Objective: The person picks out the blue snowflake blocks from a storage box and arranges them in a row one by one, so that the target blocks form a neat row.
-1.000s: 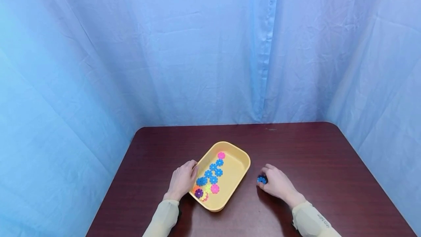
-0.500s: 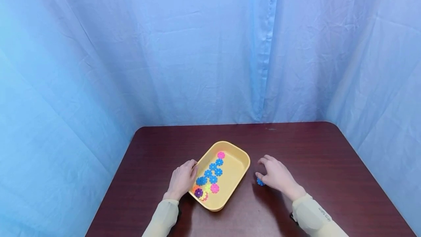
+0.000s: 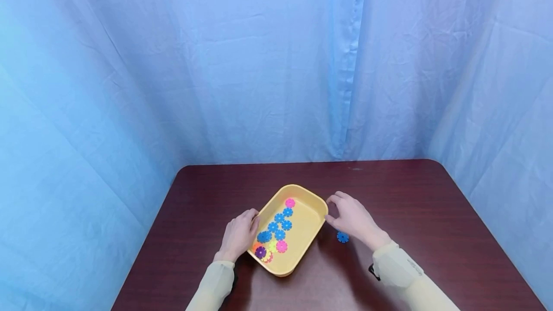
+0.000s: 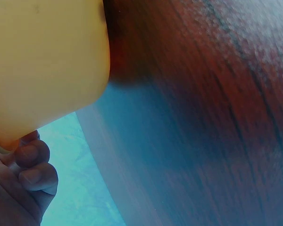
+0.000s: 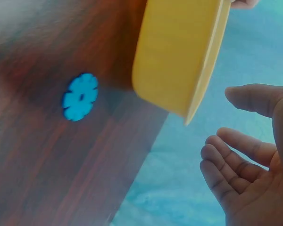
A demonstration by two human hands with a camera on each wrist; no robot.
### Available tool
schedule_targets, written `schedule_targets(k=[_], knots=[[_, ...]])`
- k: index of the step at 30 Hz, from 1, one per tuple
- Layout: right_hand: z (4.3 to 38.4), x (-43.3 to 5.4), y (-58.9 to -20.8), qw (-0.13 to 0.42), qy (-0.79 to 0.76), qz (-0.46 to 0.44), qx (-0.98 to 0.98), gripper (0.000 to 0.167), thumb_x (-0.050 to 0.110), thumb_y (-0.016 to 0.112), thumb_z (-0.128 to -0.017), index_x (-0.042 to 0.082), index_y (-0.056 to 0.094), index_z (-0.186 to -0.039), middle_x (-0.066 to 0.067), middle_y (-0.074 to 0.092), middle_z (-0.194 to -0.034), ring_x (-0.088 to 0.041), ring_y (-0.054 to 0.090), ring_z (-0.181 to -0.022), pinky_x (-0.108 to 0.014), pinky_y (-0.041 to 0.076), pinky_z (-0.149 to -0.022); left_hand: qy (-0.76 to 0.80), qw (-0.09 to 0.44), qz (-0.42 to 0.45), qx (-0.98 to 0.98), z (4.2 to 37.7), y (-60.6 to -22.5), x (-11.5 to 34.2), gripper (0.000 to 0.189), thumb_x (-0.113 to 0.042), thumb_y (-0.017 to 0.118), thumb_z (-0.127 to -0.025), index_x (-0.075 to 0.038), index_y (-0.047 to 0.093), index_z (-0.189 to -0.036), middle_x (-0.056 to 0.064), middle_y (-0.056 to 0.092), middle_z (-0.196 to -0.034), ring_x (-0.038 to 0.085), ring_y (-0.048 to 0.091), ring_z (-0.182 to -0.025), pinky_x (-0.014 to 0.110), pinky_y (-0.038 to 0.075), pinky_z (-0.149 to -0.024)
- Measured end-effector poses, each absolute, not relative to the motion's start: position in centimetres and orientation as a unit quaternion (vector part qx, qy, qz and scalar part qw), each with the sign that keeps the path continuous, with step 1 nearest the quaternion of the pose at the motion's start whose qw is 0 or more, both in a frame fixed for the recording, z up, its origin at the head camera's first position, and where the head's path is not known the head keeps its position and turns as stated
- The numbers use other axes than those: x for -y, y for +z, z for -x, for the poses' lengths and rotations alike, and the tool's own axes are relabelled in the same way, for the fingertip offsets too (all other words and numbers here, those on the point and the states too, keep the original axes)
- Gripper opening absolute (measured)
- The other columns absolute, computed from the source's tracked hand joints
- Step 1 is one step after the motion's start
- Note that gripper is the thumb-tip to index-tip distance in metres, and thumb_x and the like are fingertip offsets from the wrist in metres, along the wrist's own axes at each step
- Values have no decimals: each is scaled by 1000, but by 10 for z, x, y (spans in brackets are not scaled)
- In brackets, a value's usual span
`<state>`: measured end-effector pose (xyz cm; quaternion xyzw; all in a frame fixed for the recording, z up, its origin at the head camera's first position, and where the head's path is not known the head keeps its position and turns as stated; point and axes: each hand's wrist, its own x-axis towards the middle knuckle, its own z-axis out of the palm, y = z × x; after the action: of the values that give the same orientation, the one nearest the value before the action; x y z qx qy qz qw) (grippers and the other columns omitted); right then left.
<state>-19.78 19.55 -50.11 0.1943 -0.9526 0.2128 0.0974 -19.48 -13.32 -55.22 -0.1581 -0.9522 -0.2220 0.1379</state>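
A yellow plastic tub (image 3: 304, 227) stands slantwise in the head view, its near side casting a shadow on the table. My left hand (image 3: 238, 234) grips its left rim, with fingers (image 4: 35, 165) curled at the edge in the left wrist view. Inside, several notched plastic discs lie in a slanting row: blue discs (image 3: 279, 218), pink discs (image 3: 282, 246), a purple disc (image 3: 260, 252), plus yellow and orange ones. At the tub's right rim, my right hand (image 3: 355, 217) has thumb and fingers spread, with nothing between them. Below that hand, one blue disc (image 5: 80, 97) lies on the table.
The dark red-brown wooden table (image 3: 414, 205) has rounded far corners. Light blue curtains (image 3: 259, 61) hang behind it and along both sides. A dark strap (image 3: 374, 272) shows under the right sleeve.
My right hand has let go of the blue disc, leaving it on the table, and moved up and left to the tub's right rim. The left hand and tub have barely moved.
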Motion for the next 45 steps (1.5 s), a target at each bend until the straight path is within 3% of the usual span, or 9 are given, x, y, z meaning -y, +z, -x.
schedule_targets(k=[14, 34, 40, 45], knots=[[210, -152, -503, 50, 233, -190, 952, 40, 25, 83, -78, 1, 69, -107, -7, 63, -97, -21, 60, -84, -38, 53, -78, -225, 136, 154, 953, 194, -552, 133, 7, -23, 64, -99, -16, 67, -99, -4, 65, -86, 9, 55, -62, 31, 47, -59], [217, -97, -536, -25, 222, -244, 944, 38, 20, 83, -80, 0, 70, -109, -8, 67, -102, -19, 60, -89, -38, 52, -85, -225, 132, 151, 953, 195, -554, 134, 9, -24, 63, -100, -17, 67, -98, -6, 64, -84, 8, 55, -62, 30, 46, -58], [218, -89, -540, -19, 214, -247, 945, 35, 16, 82, -76, 1, 72, -105, -8, 69, -100, -20, 64, -91, -38, 53, -83, -227, 138, 152, 952, 195, -552, 134, 7, -23, 63, -99, -17, 66, -98, -6, 64, -84, 9, 55, -61, 31, 46, -58], [218, -85, -544, -35, 206, -233, 950, 32, 17, 83, -76, 2, 71, -101, -3, 64, -92, -16, 57, -82, -36, 51, -77, -226, 136, 155, 952, 194, -553, 133, 10, -24, 62, -100, -17, 66, -97, -6, 64, -84, 9, 55, -61, 31, 46, -58]])
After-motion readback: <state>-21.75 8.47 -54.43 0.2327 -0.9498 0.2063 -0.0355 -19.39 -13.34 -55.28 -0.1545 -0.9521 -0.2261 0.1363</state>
